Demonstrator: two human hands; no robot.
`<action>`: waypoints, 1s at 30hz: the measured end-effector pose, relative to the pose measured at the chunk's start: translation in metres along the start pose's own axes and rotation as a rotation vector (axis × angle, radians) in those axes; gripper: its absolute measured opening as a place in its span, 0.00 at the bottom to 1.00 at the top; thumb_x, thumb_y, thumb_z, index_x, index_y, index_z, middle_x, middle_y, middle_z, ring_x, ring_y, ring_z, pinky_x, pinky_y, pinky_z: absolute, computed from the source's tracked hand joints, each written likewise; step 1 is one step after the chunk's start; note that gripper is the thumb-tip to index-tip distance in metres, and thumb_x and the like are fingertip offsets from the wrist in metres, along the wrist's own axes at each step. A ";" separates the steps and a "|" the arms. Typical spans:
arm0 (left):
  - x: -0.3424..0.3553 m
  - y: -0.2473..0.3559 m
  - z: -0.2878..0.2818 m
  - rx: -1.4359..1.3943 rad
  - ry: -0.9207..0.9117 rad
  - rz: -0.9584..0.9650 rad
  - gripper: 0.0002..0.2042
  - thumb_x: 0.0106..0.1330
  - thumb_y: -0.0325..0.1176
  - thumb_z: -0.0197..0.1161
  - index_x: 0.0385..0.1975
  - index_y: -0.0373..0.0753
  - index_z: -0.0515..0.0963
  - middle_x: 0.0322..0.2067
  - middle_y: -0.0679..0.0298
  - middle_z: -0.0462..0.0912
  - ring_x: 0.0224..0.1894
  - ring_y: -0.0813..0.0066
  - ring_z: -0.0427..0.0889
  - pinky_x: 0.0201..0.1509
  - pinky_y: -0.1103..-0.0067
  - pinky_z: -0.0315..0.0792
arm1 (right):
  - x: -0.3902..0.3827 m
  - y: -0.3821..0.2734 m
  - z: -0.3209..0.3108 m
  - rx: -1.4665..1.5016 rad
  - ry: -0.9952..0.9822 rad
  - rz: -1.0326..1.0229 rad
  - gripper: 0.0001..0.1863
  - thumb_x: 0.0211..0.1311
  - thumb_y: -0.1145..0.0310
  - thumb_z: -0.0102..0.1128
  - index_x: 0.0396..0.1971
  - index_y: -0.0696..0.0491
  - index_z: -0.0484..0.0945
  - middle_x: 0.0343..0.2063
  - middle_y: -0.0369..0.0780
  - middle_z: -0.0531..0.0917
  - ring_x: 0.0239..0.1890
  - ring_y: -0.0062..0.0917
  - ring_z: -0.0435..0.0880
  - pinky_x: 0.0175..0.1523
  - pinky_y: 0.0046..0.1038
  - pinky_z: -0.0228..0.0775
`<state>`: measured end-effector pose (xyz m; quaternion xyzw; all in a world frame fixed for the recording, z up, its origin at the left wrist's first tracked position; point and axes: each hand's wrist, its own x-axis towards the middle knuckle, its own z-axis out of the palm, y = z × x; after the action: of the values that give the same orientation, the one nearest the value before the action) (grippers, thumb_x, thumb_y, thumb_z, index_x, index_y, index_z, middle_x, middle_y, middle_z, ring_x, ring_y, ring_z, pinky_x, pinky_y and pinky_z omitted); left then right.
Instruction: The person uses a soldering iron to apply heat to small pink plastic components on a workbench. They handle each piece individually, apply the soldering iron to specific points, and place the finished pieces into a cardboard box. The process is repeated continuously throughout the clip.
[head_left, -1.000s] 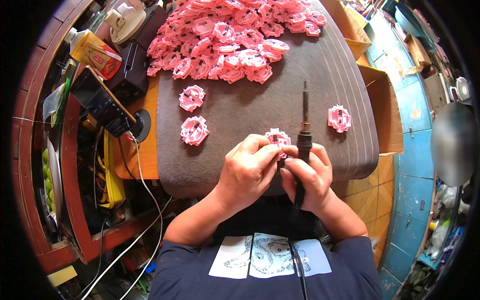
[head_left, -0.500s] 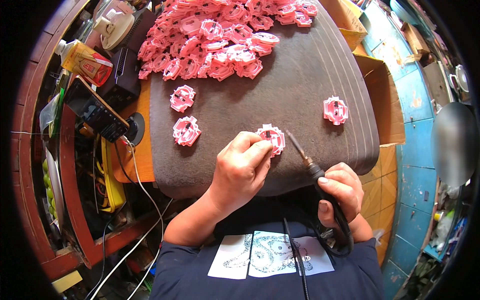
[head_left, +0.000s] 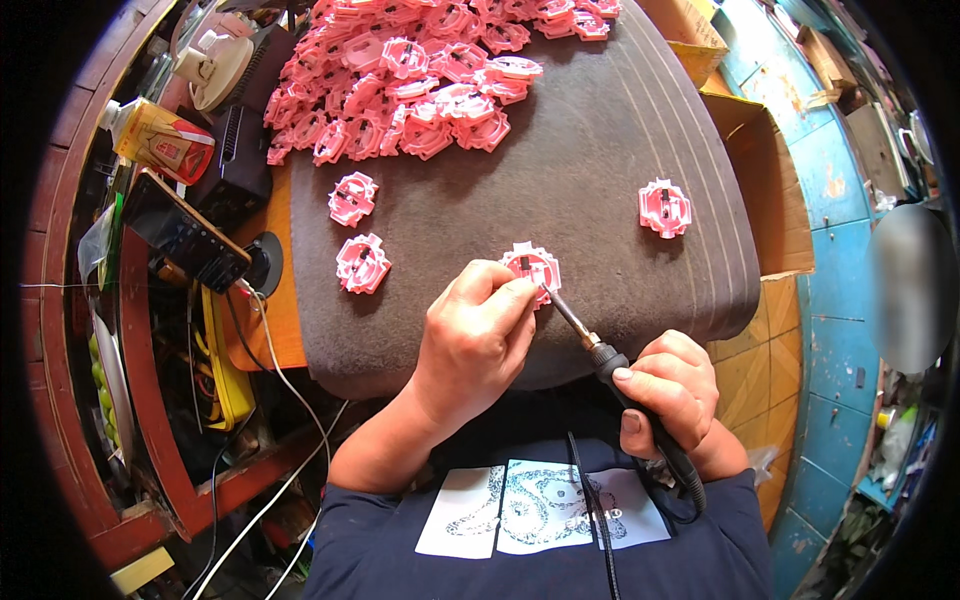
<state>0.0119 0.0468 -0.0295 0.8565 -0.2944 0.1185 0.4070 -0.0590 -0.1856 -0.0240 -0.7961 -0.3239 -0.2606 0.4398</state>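
My left hand [head_left: 472,335] pinches a small pink plastic part [head_left: 533,268] flat on the dark grey mat [head_left: 600,170], fingertips on its near edge. My right hand [head_left: 672,388] grips the black handle of a soldering iron [head_left: 600,350], and the metal tip touches the pink part's lower right side. The iron's cord runs down across my dark shirt. Two loose pink parts [head_left: 353,198] [head_left: 362,263] lie to the left, and another [head_left: 665,207] lies to the right. A large pile of pink parts [head_left: 410,70] covers the far end of the mat.
A phone [head_left: 185,232] rests on a black stand at the left, beside a yellow and red bottle [head_left: 158,140] and a white round device [head_left: 215,65]. White cables [head_left: 275,370] hang off the wooden bench. Cardboard boxes [head_left: 760,150] and a blue wall stand at the right.
The soldering iron has swung from upright down to a low slant. My right hand has pulled back toward my body, and the tip now meets the pink part under my left fingers.
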 end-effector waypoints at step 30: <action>-0.002 0.001 -0.001 0.016 -0.015 0.010 0.12 0.59 0.16 0.71 0.42 0.34 0.85 0.38 0.55 0.82 0.38 0.59 0.87 0.43 0.71 0.81 | 0.002 -0.001 0.005 -0.005 0.008 -0.008 0.18 0.49 0.74 0.68 0.43 0.61 0.82 0.22 0.38 0.80 0.19 0.29 0.74 0.26 0.32 0.63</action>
<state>0.0097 0.0476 -0.0290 0.8591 -0.3008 0.1165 0.3975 -0.0575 -0.1802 -0.0245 -0.7948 -0.3247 -0.2662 0.4381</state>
